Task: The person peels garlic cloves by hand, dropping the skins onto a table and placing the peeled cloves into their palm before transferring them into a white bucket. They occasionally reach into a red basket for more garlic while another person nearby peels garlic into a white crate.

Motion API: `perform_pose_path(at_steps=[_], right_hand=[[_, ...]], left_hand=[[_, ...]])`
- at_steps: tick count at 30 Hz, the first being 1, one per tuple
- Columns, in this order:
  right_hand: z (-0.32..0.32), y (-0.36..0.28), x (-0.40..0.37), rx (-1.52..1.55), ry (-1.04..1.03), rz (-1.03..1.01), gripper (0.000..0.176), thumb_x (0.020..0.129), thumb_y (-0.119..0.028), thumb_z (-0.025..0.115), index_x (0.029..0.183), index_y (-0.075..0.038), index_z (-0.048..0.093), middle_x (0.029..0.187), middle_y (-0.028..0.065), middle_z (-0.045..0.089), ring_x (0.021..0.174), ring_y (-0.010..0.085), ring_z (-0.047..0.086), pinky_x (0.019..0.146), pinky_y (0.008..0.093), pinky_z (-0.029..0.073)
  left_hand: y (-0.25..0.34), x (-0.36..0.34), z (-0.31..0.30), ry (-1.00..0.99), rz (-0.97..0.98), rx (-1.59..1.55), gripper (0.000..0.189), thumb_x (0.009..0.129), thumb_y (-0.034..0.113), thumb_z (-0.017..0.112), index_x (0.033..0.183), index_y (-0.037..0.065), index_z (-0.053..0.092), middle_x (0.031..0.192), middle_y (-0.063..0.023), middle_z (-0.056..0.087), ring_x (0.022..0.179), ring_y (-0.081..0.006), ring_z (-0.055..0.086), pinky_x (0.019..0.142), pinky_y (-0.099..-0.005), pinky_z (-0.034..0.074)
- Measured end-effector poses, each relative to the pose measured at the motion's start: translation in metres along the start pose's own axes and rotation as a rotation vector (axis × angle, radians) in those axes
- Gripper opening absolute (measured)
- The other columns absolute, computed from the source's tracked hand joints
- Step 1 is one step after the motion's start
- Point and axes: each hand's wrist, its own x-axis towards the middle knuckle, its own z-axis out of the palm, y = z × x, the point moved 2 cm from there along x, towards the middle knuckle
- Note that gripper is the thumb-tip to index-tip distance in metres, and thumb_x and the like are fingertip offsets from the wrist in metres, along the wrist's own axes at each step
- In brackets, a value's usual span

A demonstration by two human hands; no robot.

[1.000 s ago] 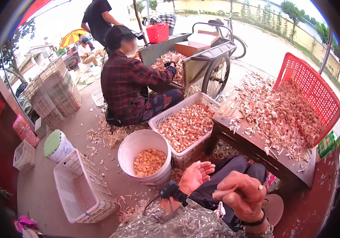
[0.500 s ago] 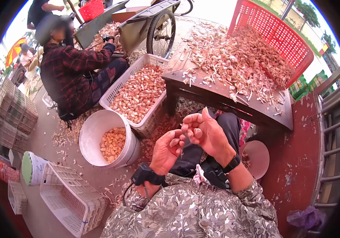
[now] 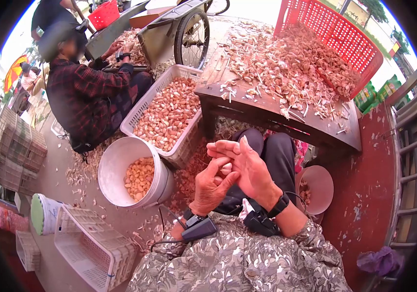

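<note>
My left hand is curled with thumb and fingers around pale garlic cloves above my lap. Against it rests my right hand, palm turned inward, fingers stretched out and close to the cloves; part of its palm is hidden by the left fingers. To the left of my knees stands a white bucket with yellowish peeled cloves in it. Behind that, a white crate holds many cloves in their skins.
A wooden table bears heaped garlic and a red basket tipped on its side. A person in a plaid shirt sits by a cart. A pale bucket stands right of my legs; a crate lies left.
My left hand has moved up and right and closed around the cloves against my right palm. My right hand has shifted slightly, its fingers straighter. The seated person's hands have shifted left.
</note>
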Motion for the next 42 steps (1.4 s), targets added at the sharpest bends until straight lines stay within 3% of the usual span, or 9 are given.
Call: perform_pose_path(at_steps=[6,8,10,16,22,25,30,35,42], right_hand=[[0.002,-0.008,-0.007,-0.09,0.014,-0.019,0.04,0.097,-0.034,0.046,0.114,0.002,0.055,0.112,0.0123,0.059,0.102,0.0175,0.056,0.087,0.0329,0.047],[-0.006,-0.015,-0.007,-0.725,0.013,-0.145,0.037,0.095,-0.032,0.052,0.104,0.003,0.06,0.096,0.0094,0.063,0.09,0.0126,0.058,0.079,0.0279,0.048],[-0.009,-0.013,-0.005,-0.898,0.053,-0.152,0.038,0.094,-0.034,0.054,0.094,0.004,0.062,0.082,0.0048,0.063,0.081,0.0097,0.058,0.075,0.0248,0.046],[-0.021,-0.004,-0.005,-0.529,0.104,0.146,0.022,0.089,-0.027,0.063,0.083,-0.006,0.065,0.07,-0.0049,0.057,0.059,0.0025,0.045,0.054,0.0173,0.034],[-0.023,-0.005,-0.007,-0.455,0.088,0.125,0.017,0.084,-0.017,0.067,0.091,-0.001,0.066,0.073,-0.0014,0.06,0.059,0.004,0.05,0.054,0.0176,0.038],[-0.015,-0.011,-0.01,-0.402,0.112,-0.002,0.019,0.082,-0.012,0.068,0.097,0.001,0.066,0.08,0.0022,0.065,0.064,0.0053,0.055,0.056,0.0185,0.042],[0.004,-0.026,-0.018,-0.56,0.075,-0.198,0.021,0.085,-0.012,0.068,0.101,0.001,0.064,0.086,0.0015,0.066,0.076,0.0063,0.06,0.064,0.0204,0.049],[0.018,-0.034,-0.025,-0.627,0.078,-0.333,0.018,0.082,-0.005,0.069,0.099,0.0,0.064,0.087,0.003,0.066,0.08,0.0075,0.061,0.069,0.0211,0.051],[0.047,-0.057,-0.041,-0.907,-0.054,-0.63,0.019,0.079,0.001,0.069,0.098,-0.001,0.065,0.096,0.0086,0.063,0.084,0.0126,0.062,0.069,0.0233,0.051]], left_hand=[[-0.01,0.001,-0.006,0.056,-0.054,0.024,0.028,0.082,0.006,0.069,0.109,0.004,0.06,0.082,-0.0009,0.062,0.063,-0.0034,0.052,0.054,-0.0173,0.044],[-0.008,0.003,-0.007,0.087,-0.034,0.063,0.027,0.083,0.005,0.068,0.109,0.005,0.061,0.08,-0.0002,0.061,0.062,-0.0036,0.051,0.052,-0.0176,0.043],[-0.006,0.004,-0.008,0.068,0.017,0.102,0.029,0.081,0.002,0.067,0.109,0.006,0.062,0.078,-0.0018,0.06,0.063,-0.0081,0.054,0.052,-0.0209,0.044],[-0.006,0.003,-0.004,0.052,0.18,0.23,0.038,0.078,0.001,0.064,0.115,0.007,0.057,0.08,-0.0106,0.058,0.07,-0.0279,0.062,0.06,-0.0347,0.049],[-0.013,-0.001,-0.006,0.069,0.149,0.174,0.047,0.083,0.009,0.067,0.126,0.0,0.051,0.085,-0.0079,0.06,0.074,-0.0147,0.06,0.064,-0.0279,0.049],[-0.015,0.001,-0.006,-0.046,-0.162,-0.19,0.046,0.088,0.012,0.064,0.13,0.0,0.047,0.082,0.0023,0.054,0.067,-0.003,0.047,0.056,-0.0193,0.042],[0.015,0.006,-0.013,-0.061,-0.296,-0.445,0.039,0.091,0.017,0.061,0.124,-0.001,0.052,0.101,-0.0023,0.063,0.072,-0.0013,0.051,0.056,-0.0135,0.038],[0.022,0.008,-0.012,-0.007,-0.252,-0.597,0.035,0.09,0.017,0.062,0.121,0.002,0.056,0.08,0.0017,0.061,0.06,-0.0004,0.048,0.05,-0.0144,0.036],[0.056,0.009,-0.016,0.005,-0.125,-0.7,0.036,0.088,0.016,0.065,0.119,0.0,0.056,0.087,-0.0022,0.064,0.064,-0.002,0.051,0.053,-0.0145,0.038]])
